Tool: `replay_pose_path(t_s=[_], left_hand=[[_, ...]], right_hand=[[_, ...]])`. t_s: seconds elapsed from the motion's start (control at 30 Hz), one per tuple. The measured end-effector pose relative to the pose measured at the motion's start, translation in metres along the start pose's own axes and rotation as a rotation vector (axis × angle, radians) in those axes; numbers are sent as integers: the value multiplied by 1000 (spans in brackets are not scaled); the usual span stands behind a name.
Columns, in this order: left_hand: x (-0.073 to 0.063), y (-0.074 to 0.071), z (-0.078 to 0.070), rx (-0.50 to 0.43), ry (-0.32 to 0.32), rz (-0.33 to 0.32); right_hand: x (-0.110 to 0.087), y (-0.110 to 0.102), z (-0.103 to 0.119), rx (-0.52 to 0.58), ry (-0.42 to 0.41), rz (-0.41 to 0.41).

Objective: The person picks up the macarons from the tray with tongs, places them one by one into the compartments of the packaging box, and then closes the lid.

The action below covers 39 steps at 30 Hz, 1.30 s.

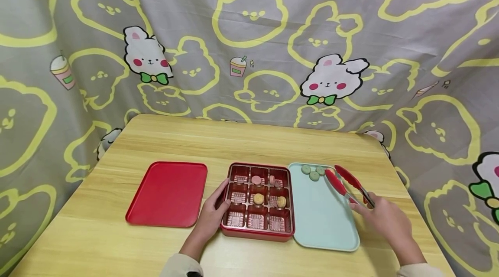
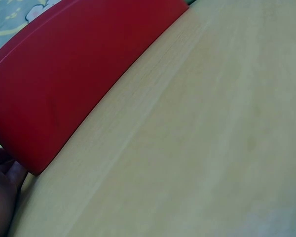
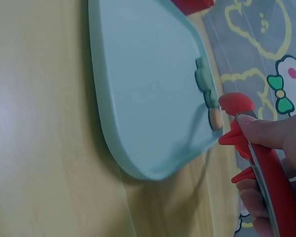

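Observation:
My right hand (image 1: 390,220) grips red-tipped metal tongs (image 1: 347,184) over the far right part of a pale blue tray (image 1: 325,225). The tongs' tips stand apart, around a tan macaron (image 3: 215,118) at the tray's far edge. Three green macarons (image 1: 314,176) lie just left of it. Along the left side of a red divided box (image 1: 257,234), my left hand (image 1: 210,216) rests with its fingers against the wall. Inside the box, pink macarons (image 1: 256,180) occupy the back middle and back right compartments; yellowish macarons (image 1: 258,199) sit in the centre and middle right ones.
A flat red lid-like tray (image 1: 169,194) lies left of the box on the wooden table (image 1: 234,138). The blue tray stands right up against the box's right side. Behind the table hangs a patterned grey cloth (image 1: 269,21).

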<state>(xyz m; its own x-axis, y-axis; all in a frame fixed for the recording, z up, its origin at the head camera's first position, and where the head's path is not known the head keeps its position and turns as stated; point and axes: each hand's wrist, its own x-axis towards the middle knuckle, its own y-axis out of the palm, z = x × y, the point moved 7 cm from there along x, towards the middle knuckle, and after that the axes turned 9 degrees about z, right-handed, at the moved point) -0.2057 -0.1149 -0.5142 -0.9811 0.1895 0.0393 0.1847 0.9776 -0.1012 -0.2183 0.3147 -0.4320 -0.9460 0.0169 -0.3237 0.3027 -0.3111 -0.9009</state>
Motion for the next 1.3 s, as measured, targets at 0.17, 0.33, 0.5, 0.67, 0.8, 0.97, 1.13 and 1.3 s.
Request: replay_pose_path(t_s=[0.17,0.33,0.5,0.67,0.8,0.97,1.13,1.3], left_hand=[[0,2,1,-14,-4,11],[1,2,2,-16,-2,11],[1,3,1,-48,5,27],[1,3,1,-45,2,27],[1,2,0,-20,-2,17],[0,1,-1,10,-11,3],[1,1,0,-6,-4,2],[1,2,1,-16,-1,7]], right_hand=[[5,-1,-5,-4,13,17],[9,-1,-7,-20,29,23],[11,-2,-5,-46,15,9],[13,-4,-2,-63,-2,8],[13,-4,0,-73,-12,15],[14,-4,3,-87,-24,20],[15,-5,5,-80,-31,34],[19,-6,7,-86,-21,75]])
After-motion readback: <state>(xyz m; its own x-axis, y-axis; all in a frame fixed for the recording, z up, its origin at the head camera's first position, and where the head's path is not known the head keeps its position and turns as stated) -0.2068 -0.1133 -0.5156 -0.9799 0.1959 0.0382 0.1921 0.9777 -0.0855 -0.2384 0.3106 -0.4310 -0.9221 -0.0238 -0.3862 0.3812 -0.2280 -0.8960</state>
